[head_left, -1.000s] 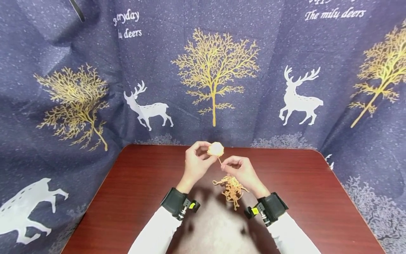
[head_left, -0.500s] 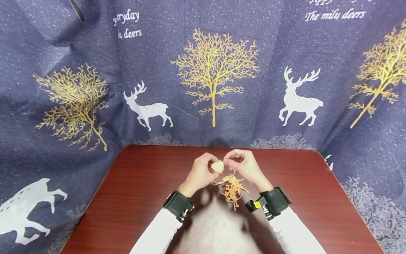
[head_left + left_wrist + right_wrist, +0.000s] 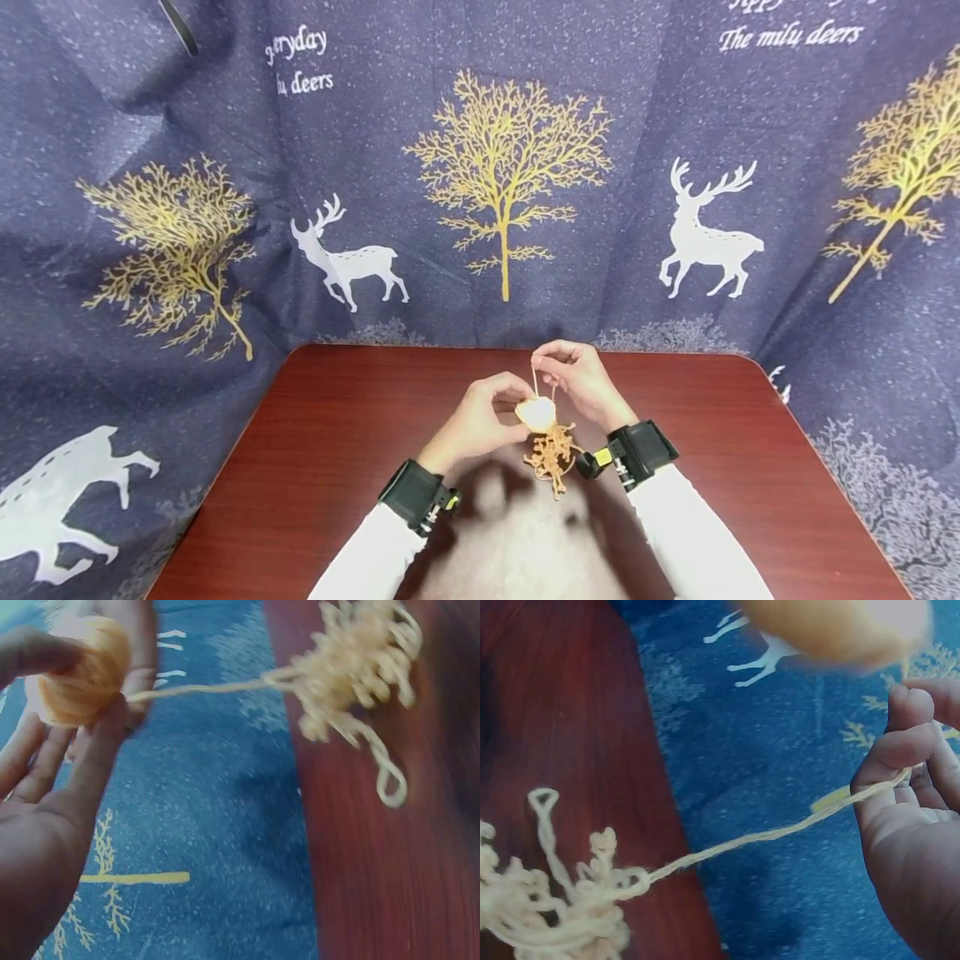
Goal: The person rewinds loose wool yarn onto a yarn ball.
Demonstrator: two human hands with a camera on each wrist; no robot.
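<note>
Between thumb and fingers, my left hand holds a ball of pale orange yarn above the table. My right hand, higher and to the right, pinches the yarn strand between thumb and fingertips. One length runs from the pinch to the ball; another leads from the hand down to a tangled heap of loose yarn. In the head view the ball hides the heap's upper left part. A small loop sticks out from the heap in both wrist views.
The reddish-brown table spreads around the hands, with a pale glare patch at its near middle. Behind it hangs a dark blue curtain printed with deer and trees. Both wrists wear black straps with small cameras.
My left hand and the ball have moved right and nearer to me, coming over the heap's edge. The right hand has risen and gone farther back, with strand stretched between it and the ball.
</note>
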